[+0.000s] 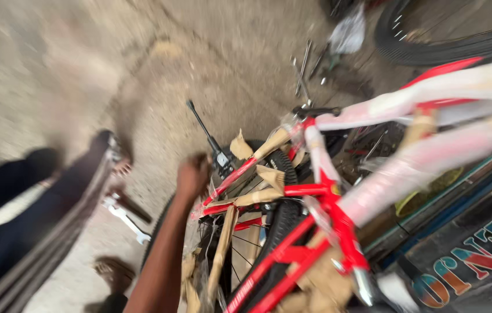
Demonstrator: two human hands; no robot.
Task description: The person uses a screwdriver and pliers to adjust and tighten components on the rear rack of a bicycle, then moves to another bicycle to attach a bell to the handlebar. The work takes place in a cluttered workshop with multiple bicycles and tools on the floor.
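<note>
Reaching up from the bottom edge of the view, one bare arm ends in a hand (192, 174) clenched around something at the rear of a red bicycle frame (315, 229) — motion blur hides whether it is the left or the right hand, and exactly what the fingers close on cannot be told. No second hand of the person shows.

The frame lies tilted across the right half of the concrete floor (72, 69), its tubes partly wrapped in brown cardboard strips (260, 197) and whitish foam sleeving (431, 87). A black knobby tyre (284, 214) sits inside the frame, just beside the clenched hand, with thin spokes visible below it. A black skewer-like rod (202, 124) sticks up and to the left from the spot right by the hand.

On the floor to the left of the arm lies a silver spanner (127, 217), apart from the bicycle. Further left, a dark tyre or rim (54, 232) runs diagonally, heavily blurred. Near the top edge a few metal tools (304, 69) lie scattered — beside them a crumpled plastic bag (347, 32), and another black tyre (431, 49) curves across the top right corner.
</note>
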